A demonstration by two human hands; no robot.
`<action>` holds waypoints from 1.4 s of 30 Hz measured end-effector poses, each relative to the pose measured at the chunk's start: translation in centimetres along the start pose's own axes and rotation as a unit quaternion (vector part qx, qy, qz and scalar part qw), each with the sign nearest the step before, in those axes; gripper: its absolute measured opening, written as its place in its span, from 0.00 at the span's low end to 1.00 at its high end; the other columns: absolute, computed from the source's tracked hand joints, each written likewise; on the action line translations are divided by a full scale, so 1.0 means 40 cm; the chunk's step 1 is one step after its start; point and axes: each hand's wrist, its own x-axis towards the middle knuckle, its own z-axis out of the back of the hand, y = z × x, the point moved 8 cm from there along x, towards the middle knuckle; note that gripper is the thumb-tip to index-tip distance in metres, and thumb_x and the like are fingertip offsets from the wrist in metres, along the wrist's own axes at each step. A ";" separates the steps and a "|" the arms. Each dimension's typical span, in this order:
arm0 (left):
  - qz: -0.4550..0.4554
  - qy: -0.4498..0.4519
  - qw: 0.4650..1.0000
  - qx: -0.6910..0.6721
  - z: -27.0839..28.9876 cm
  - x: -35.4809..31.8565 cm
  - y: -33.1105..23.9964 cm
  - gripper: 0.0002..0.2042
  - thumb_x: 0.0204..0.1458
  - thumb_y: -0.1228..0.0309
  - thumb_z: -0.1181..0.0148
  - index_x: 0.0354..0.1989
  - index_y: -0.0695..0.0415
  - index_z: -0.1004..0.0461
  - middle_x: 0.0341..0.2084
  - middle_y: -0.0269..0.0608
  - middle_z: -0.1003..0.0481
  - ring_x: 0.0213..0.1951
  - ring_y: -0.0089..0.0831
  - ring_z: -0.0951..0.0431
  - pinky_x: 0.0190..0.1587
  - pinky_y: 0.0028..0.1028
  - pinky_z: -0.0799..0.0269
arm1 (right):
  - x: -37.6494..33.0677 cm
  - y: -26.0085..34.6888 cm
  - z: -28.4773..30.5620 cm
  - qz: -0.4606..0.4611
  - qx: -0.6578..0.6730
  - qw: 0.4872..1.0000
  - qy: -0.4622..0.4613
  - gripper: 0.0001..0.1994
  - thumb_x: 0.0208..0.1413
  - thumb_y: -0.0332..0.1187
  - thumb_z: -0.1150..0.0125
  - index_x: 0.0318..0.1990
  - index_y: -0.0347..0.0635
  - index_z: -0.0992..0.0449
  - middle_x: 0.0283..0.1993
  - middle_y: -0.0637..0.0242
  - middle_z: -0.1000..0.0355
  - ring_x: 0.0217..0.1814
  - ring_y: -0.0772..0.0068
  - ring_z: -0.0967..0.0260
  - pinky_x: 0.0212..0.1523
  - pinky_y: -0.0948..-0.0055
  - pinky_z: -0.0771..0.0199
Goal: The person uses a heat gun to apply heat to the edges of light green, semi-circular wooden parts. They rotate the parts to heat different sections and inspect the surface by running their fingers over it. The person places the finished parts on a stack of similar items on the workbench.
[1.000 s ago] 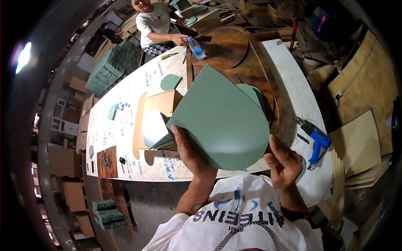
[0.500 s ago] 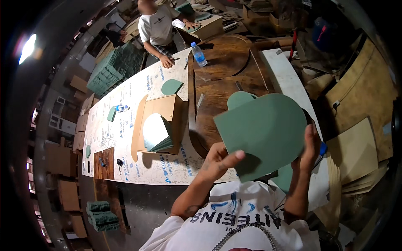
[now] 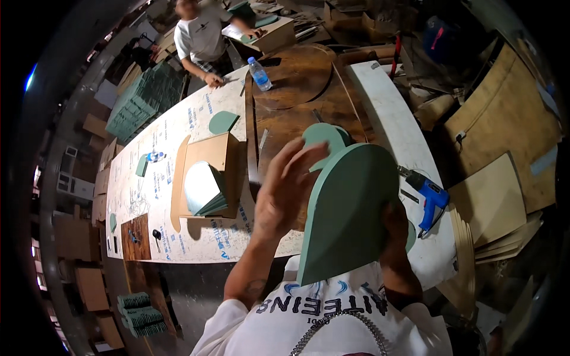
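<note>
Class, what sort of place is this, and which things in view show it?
Probably a woodworking workshop: a blue power tool, stacked green boards and a rounded green board in the right hand.

The right hand (image 3: 392, 228) grips an arched green panel (image 3: 350, 216) at its right edge; the left hand (image 3: 285, 193), fingers apart, is beside the panel's left edge; a blue pistol-grip power tool (image 3: 430, 199) lies right; a water bottle (image 3: 259, 74) stands far on a dark wooden board (image 3: 291, 116).

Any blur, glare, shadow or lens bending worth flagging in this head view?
Head view: left hand blurred; glare whitening the top of the fanned stack; right hand in shadow against the green panel; edge of the white table bowed; corners black.
</note>
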 end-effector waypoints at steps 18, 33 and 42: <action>0.018 0.140 0.986 -0.093 -0.069 0.020 0.094 0.50 0.29 0.42 0.38 0.59 0.65 0.47 0.57 0.56 0.46 0.61 0.43 0.44 0.62 0.36 0.52 | -0.095 0.020 -0.015 0.251 -0.290 0.920 0.081 0.20 0.61 0.34 0.58 0.55 0.29 0.39 0.54 0.50 0.38 0.53 0.57 0.36 0.51 0.62 0.34; 0.035 0.113 0.961 -0.250 -0.077 0.023 0.088 0.26 0.47 0.54 0.51 0.51 0.58 0.39 0.47 0.50 0.38 0.56 0.45 0.43 0.60 0.43 0.51 | -0.028 0.048 -0.098 0.007 -0.012 0.994 0.110 0.30 0.54 0.41 0.50 0.59 0.30 0.46 0.57 0.51 0.39 0.57 0.58 0.39 0.56 0.61 0.38; 0.200 0.058 0.954 -0.215 -0.058 0.032 0.091 0.26 0.50 0.60 0.49 0.57 0.57 0.43 0.43 0.42 0.36 0.51 0.33 0.37 0.55 0.28 0.45 | -0.022 0.027 -0.108 -0.009 -0.004 0.992 0.127 0.28 0.53 0.38 0.52 0.58 0.30 0.45 0.55 0.49 0.38 0.55 0.56 0.36 0.54 0.60 0.34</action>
